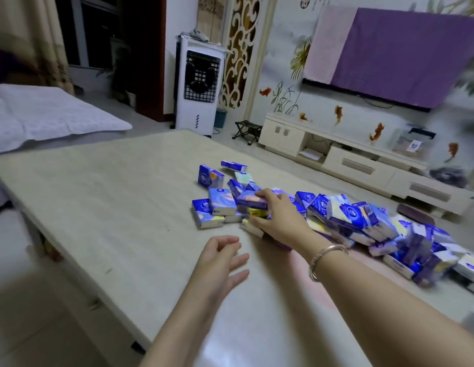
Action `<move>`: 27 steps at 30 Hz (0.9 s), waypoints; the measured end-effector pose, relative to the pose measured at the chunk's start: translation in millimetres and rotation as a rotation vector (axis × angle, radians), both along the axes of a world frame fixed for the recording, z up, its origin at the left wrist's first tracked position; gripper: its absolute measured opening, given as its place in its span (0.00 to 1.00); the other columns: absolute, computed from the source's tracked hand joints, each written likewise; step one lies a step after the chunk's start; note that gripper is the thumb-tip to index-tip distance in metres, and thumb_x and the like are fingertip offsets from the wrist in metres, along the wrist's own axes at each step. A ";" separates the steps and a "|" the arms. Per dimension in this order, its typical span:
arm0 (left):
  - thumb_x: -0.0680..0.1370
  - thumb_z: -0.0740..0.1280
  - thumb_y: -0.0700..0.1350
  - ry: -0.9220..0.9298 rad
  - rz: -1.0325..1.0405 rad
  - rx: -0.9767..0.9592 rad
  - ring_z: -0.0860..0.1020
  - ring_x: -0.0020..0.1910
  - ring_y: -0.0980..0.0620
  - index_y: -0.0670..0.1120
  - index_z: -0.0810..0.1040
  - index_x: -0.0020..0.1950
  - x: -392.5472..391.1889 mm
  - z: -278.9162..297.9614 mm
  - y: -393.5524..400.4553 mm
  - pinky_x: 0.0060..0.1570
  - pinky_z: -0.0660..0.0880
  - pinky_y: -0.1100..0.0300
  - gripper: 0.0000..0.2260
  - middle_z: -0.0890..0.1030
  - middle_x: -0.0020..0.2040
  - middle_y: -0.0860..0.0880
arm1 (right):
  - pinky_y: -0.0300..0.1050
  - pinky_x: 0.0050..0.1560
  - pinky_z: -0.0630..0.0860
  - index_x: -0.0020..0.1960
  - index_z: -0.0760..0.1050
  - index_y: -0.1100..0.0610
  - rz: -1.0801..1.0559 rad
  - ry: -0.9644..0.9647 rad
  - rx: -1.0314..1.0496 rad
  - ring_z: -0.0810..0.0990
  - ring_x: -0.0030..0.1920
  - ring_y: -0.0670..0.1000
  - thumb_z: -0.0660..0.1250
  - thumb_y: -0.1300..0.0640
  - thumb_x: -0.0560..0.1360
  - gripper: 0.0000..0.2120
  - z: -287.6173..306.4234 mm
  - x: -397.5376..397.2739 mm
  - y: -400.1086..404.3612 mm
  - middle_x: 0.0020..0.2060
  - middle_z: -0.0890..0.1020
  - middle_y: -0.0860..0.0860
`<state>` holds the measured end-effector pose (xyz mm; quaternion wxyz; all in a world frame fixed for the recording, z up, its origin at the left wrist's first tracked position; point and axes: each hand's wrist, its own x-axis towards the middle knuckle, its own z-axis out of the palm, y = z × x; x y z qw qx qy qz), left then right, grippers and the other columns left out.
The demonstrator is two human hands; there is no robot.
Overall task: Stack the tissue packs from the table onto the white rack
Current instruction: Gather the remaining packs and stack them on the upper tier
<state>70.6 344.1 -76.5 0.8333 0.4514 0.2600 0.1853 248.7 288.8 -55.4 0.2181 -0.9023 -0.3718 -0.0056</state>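
While its fingers curl over a blue tissue pack (253, 199), the right hand (278, 215) reaches into the pile of packs (363, 221) on the table (98, 194); the grip looks firm, though blur obscures it. Nearby, the left hand (220, 260) hovers with fingers loosely spread, holding nothing.

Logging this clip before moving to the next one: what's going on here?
A person is working at a pale beige table strewn with small blue-and-white tissue packs. The right hand reaches into the near end of the pile, fingers curled over a small stack of packs. The left hand hovers over the tabletop, holding nothing. No white rack is in view.
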 end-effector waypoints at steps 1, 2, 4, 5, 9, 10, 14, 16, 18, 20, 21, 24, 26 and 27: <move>0.81 0.60 0.39 0.003 -0.004 0.004 0.79 0.58 0.46 0.42 0.74 0.56 2.1 -1.0 0.5 0.51 0.78 0.53 0.06 0.76 0.59 0.44 | 0.48 0.57 0.73 0.68 0.64 0.44 0.008 -0.007 0.035 0.74 0.59 0.55 0.68 0.43 0.72 0.27 -1.7 -3.4 -7.0 0.59 0.71 0.54; 0.81 0.60 0.40 0.002 -0.004 0.008 0.79 0.58 0.46 0.43 0.74 0.57 3.6 -1.5 0.6 0.51 0.78 0.53 0.06 0.76 0.59 0.44 | 0.45 0.55 0.71 0.67 0.66 0.44 0.016 -0.008 0.068 0.73 0.58 0.53 0.68 0.43 0.72 0.26 -3.5 -7.7 -15.5 0.58 0.71 0.53; 0.81 0.60 0.40 -0.011 0.001 0.023 0.78 0.58 0.47 0.43 0.74 0.58 4.9 -1.7 -1.1 0.52 0.78 0.54 0.07 0.76 0.59 0.45 | 0.40 0.51 0.67 0.67 0.67 0.43 0.029 0.000 0.144 0.73 0.55 0.49 0.68 0.45 0.74 0.23 -7.1 -20.3 -33.7 0.56 0.72 0.51; 0.81 0.61 0.41 -0.012 0.004 0.046 0.78 0.58 0.48 0.44 0.73 0.59 5.5 -1.8 -2.8 0.53 0.77 0.55 0.08 0.76 0.58 0.46 | 0.39 0.50 0.66 0.66 0.68 0.43 0.043 0.011 0.191 0.73 0.54 0.47 0.67 0.47 0.74 0.21 -9.1 -27.4 -41.9 0.56 0.73 0.50; 0.79 0.65 0.41 -0.010 0.011 0.197 0.77 0.57 0.52 0.47 0.70 0.65 10.3 -4.9 -14.9 0.57 0.74 0.58 0.15 0.76 0.58 0.47 | 0.33 0.52 0.71 0.66 0.73 0.44 0.116 0.113 0.347 0.76 0.52 0.40 0.68 0.53 0.75 0.19 -18.8 -55.0 -72.0 0.59 0.77 0.44; 0.78 0.66 0.42 -0.004 0.013 0.249 0.76 0.58 0.53 0.48 0.69 0.67 11.8 -6.5 -17.9 0.61 0.73 0.56 0.18 0.76 0.60 0.46 | 0.30 0.50 0.71 0.66 0.73 0.45 0.130 0.140 0.372 0.77 0.50 0.39 0.68 0.55 0.76 0.19 -21.0 -61.5 -80.0 0.59 0.78 0.43; 0.74 0.71 0.46 0.043 0.016 0.577 0.75 0.59 0.56 0.52 0.66 0.70 12.0 -12.0 -27.4 0.60 0.70 0.62 0.27 0.73 0.63 0.52 | 0.29 0.48 0.72 0.66 0.73 0.43 0.131 0.225 0.430 0.78 0.51 0.39 0.67 0.58 0.76 0.20 -26.9 -84.6 -111.3 0.58 0.78 0.41; 0.73 0.72 0.46 0.076 0.022 0.765 0.72 0.63 0.55 0.53 0.68 0.70 11.1 -13.8 -35.2 0.64 0.68 0.61 0.26 0.69 0.67 0.49 | 0.31 0.50 0.73 0.66 0.72 0.44 0.090 0.224 0.481 0.77 0.53 0.40 0.66 0.59 0.77 0.21 -29.6 -92.8 -125.0 0.59 0.76 0.42; 0.73 0.72 0.49 0.178 0.023 0.947 0.63 0.72 0.49 0.56 0.68 0.71 10.3 -14.8 -45.6 0.70 0.61 0.59 0.27 0.59 0.75 0.47 | 0.29 0.53 0.71 0.66 0.72 0.43 0.051 0.174 0.476 0.75 0.55 0.38 0.67 0.58 0.76 0.20 -32.7 -99.8 -137.1 0.57 0.75 0.43; 0.74 0.69 0.51 0.258 0.022 1.092 0.50 0.76 0.47 0.58 0.66 0.72 8.5 -13.9 -55.9 0.71 0.52 0.58 0.26 0.52 0.78 0.50 | 0.28 0.53 0.70 0.64 0.73 0.45 0.039 0.188 0.481 0.74 0.55 0.37 0.68 0.57 0.75 0.19 -35.3 -104.7 -147.8 0.56 0.76 0.44; 0.75 0.68 0.51 0.253 0.007 1.118 0.46 0.76 0.47 0.59 0.65 0.72 7.4 -12.7 -59.8 0.71 0.49 0.58 0.26 0.51 0.78 0.52 | 0.29 0.54 0.70 0.63 0.75 0.46 0.038 0.213 0.486 0.75 0.55 0.37 0.69 0.57 0.74 0.19 -36.3 -105.5 -152.6 0.55 0.76 0.45; 0.75 0.66 0.55 0.168 -0.116 1.177 0.42 0.76 0.51 0.59 0.61 0.74 3.1 -9.0 -69.7 0.75 0.45 0.54 0.28 0.57 0.77 0.56 | 0.37 0.56 0.73 0.59 0.77 0.53 0.059 0.372 0.564 0.78 0.56 0.44 0.66 0.60 0.65 0.22 -34.5 -100.5 -162.4 0.56 0.79 0.50; 0.70 0.68 0.64 0.150 -0.274 1.233 0.44 0.76 0.53 0.61 0.57 0.75 -1.9 -8.7 -77.7 0.75 0.48 0.51 0.36 0.59 0.75 0.61 | 0.40 0.52 0.76 0.59 0.74 0.56 0.107 0.595 0.673 0.80 0.53 0.49 0.64 0.63 0.61 0.26 -30.3 -95.0 -167.1 0.54 0.81 0.54; 0.67 0.69 0.68 0.156 -0.360 1.273 0.44 0.76 0.53 0.62 0.55 0.75 -4.5 -9.2 -81.9 0.75 0.49 0.51 0.41 0.58 0.75 0.62 | 0.42 0.51 0.76 0.60 0.73 0.56 0.119 0.725 0.728 0.81 0.51 0.51 0.64 0.63 0.59 0.28 -28.3 -93.2 -168.6 0.53 0.81 0.56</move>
